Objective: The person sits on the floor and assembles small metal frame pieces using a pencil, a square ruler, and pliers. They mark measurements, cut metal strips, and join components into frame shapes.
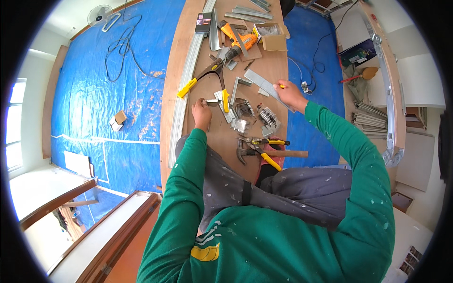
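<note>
My right hand [291, 96] grips the near end of a flat grey metal strip [262, 83], which slants away to the far left over the wooden board. A small yellow tip [282, 86] pokes out by the fingers of that hand; I cannot tell what it belongs to. At the left, my left hand [202, 114] is closed on a small metal piece [211, 101] beside the yellow-handled tin snips [213, 69]. Between the hands lie bent metal brackets [244, 108], some in a row, and a second stack of brackets [269, 118].
Nearer me lie more yellow-handled snips [264, 153] and a hammer [283, 153]. Farther off are an orange cordless drill [240, 41], an open cardboard box [273, 40], a phone [203, 22] and metal channels [188, 75]. Blue sheeting [132, 99] covers the floor, with a cable [123, 45].
</note>
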Demonstrator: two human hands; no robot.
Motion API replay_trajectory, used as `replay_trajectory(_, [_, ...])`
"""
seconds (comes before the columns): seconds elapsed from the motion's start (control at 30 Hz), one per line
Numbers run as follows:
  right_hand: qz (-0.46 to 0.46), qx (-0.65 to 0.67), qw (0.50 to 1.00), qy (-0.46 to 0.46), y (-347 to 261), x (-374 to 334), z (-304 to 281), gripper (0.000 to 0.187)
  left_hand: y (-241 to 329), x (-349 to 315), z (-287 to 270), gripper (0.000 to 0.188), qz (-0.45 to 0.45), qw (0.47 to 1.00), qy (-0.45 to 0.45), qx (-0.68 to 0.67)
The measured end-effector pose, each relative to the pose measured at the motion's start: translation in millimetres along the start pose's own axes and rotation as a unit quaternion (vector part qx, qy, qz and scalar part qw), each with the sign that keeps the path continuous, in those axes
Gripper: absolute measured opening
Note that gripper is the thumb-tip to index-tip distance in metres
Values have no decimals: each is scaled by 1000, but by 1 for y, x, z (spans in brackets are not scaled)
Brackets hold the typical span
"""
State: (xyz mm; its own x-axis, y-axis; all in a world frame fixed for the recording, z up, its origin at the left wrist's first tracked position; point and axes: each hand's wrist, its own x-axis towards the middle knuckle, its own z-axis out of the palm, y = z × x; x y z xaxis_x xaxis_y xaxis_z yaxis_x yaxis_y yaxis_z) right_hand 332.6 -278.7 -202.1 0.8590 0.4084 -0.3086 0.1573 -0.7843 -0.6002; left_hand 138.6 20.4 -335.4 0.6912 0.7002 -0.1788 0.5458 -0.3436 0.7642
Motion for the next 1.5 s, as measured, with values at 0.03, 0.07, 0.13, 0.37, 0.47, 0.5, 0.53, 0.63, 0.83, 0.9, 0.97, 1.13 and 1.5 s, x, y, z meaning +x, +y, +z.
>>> replay_trajectory(0.03, [1,-1,1000,-2,3,0,4,30,-1,1,-2,35,-10,1000,-4,-1])
replay_trajectory(0.07, [12,2,1000,-11,6,0,7,29,-1,2,-4,34,-21,1000,-6,-2])
replay_trajectory(0.13, [31,8,999,-31,12,1,9,29,3,0,-2,34,1,998,38,40])
replay_trajectory(0.37, [36,52,998,10,27,-5,-10,26,80,12,-4,28,128,990,65,12])
replay_trajectory(0.47, [41,66,997,13,17,-11,-48,25,143,66,26,42,56,995,-6,-76])
replay_trajectory(0.5, [37,69,997,6,3,-13,-61,26,154,93,39,46,-33,987,-53,-145])
replay_trajectory(0.53, [35,73,997,-1,-7,-16,-72,26,162,115,54,50,-118,965,-102,-213])
replay_trajectory(0.63, [45,105,993,24,-12,-32,-108,26,193,151,102,56,-232,905,-217,-284])
replay_trajectory(0.83, [103,253,961,52,3,-23,-125,24,217,152,131,31,-220,881,-189,-374])
replay_trajectory(0.9, [113,256,958,57,3,-8,-115,25,204,153,113,23,-121,908,-183,-358])
replay_trajectory(0.97, [135,242,958,71,16,6,-105,25,198,145,90,18,-68,908,-201,-362])
replay_trajectory(1.13, [98,205,973,-38,-26,-11,-53,26,173,27,-76,17,-33,879,-285,-381])
replay_trajectory(1.5, [123,441,763,-457,-119,-160,134,36,19,-224,-284,23,-141,872,-335,-329])
